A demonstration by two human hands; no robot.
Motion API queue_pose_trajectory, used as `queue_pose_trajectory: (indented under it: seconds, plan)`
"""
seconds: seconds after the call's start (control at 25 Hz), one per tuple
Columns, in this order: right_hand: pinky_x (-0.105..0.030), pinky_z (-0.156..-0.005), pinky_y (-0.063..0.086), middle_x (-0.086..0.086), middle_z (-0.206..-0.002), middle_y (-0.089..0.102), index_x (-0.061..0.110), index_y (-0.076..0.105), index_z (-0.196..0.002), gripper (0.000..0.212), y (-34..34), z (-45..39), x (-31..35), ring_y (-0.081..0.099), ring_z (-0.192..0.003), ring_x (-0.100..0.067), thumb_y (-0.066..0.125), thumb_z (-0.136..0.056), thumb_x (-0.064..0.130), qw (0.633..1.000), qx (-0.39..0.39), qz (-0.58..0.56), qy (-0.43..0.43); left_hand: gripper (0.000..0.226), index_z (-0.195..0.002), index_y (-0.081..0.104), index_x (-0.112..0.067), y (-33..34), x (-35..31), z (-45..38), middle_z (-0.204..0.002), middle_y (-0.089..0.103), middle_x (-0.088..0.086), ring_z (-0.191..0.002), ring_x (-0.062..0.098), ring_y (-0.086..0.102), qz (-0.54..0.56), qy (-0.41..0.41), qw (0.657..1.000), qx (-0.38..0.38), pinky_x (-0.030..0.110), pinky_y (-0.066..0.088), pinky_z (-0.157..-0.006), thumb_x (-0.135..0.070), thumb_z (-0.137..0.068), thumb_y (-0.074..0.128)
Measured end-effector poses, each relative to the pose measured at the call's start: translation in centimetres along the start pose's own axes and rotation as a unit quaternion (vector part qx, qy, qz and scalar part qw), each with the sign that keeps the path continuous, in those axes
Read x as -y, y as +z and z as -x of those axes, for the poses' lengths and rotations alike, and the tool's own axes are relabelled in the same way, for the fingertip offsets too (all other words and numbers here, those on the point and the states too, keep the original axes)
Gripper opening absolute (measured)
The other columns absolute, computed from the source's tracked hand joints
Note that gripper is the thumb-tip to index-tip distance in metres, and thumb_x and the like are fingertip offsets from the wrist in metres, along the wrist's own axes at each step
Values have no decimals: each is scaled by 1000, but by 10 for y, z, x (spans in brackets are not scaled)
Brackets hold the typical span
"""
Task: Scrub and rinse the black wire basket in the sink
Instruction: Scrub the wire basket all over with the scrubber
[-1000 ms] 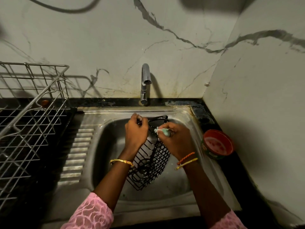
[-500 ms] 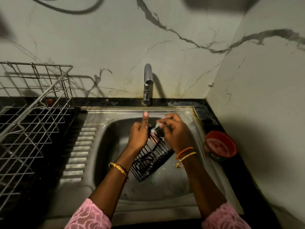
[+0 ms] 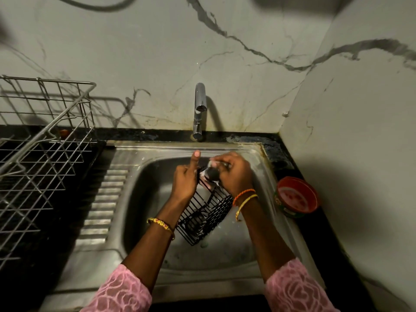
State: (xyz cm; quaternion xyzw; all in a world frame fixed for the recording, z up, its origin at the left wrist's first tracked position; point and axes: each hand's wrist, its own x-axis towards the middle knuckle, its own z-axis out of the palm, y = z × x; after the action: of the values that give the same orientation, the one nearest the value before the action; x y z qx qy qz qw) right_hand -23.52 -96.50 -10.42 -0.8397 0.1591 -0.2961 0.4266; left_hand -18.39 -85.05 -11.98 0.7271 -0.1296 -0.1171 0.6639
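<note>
The black wire basket [image 3: 203,218] is tilted over the steel sink [image 3: 144,212], its lower end near the sink floor. My left hand [image 3: 185,180] grips the basket's upper left edge, with the index finger sticking straight up. My right hand [image 3: 234,174] holds a small pale scrubber [image 3: 211,171] pressed against the basket's top rim. The upper end of the basket is hidden between both hands.
The chrome tap [image 3: 199,109] stands behind the sink; no water shows running from it. A red bowl [image 3: 297,197] sits on the black counter at the right. A steel wire dish rack [image 3: 42,158] fills the counter at the left. Marble walls close the back and right.
The basket has tipped from steep to a flatter tilt. My left index finger has lifted straight up, and my right hand with the scrubber has moved up to the top rim.
</note>
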Motion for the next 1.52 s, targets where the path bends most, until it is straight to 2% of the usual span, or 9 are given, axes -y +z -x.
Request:
queue_pose_trajectory:
  seconds: [0.16,0.32,0.52,0.68,0.8,1.0,1.2,1.36,1.52]
  plan:
    - [-24,-79,50,-11,-88,72,3,73,-86,9,-14,-37,-28,61,-80,-12,69,-77,2,995,-29,8,97,47,-46,48,-17,1,-5,-2,-41,50,-5,-46,15,50,-40,-4,999,14,27,44,-55,-35,-85,66]
    - [-16,-72,43,-13,-92,71,2,72,-88,11,-14,-43,-32,61,-80,-15,70,-77,3,990,-21,-4,141,46,-46,48,-18,-1,0,-2,-37,47,-9,-38,5,42,-27,-11,999,-18,27,42,-55,-24,-89,64]
    - [1,-69,38,-14,-94,69,-1,70,-90,15,-15,-13,-24,60,-85,-16,61,-80,-6,998,-34,36,40,47,-48,46,-14,-4,5,-3,-45,45,-2,-40,6,38,-2,8,997,-77,23,36,-49,-22,-93,59]
    - [7,-70,34,-13,-95,68,-1,71,-89,16,-14,13,-12,59,-85,-14,58,-82,-7,998,-25,60,24,42,-54,58,-12,-3,9,-1,-49,62,-2,-49,8,56,9,-1,996,-89,18,45,-51,-22,-94,56]
    - [-2,-76,41,-10,-93,66,2,72,-85,24,3,35,8,58,-85,-13,54,-79,-12,998,-23,53,-30,43,-66,59,6,-4,10,1,-65,62,25,-58,26,57,9,16,996,-88,22,47,-56,-24,-97,51]
    - [-15,-79,46,-6,-90,66,7,71,-85,25,9,44,24,58,-87,-12,53,-78,-9,990,55,20,-130,48,-56,52,-6,-4,6,8,-48,47,6,-42,12,41,32,20,997,-72,25,35,-49,-23,-100,44]
    - [5,-75,34,-6,-93,68,6,70,-88,19,1,-8,7,56,-86,-8,57,-82,-6,995,72,52,-54,45,-65,63,-2,1,2,19,-47,54,-5,-37,-2,43,5,-6,999,-52,16,36,-43,-26,-99,45]
    - [5,-66,40,-8,-98,69,3,69,-93,13,-4,-17,-13,58,-82,-6,62,-83,-2,995,61,21,70,40,-65,64,4,-2,4,14,-50,52,4,-40,6,41,-11,-28,997,-74,25,39,-50,-25,-91,61]
    - [2,-64,41,-9,-95,69,-1,68,-94,13,-11,-3,-5,58,-77,5,65,-81,-1,996,15,-58,67,42,-81,62,14,0,10,14,-46,44,0,-36,4,35,-8,-71,995,-73,23,35,-42,-26,-91,61]
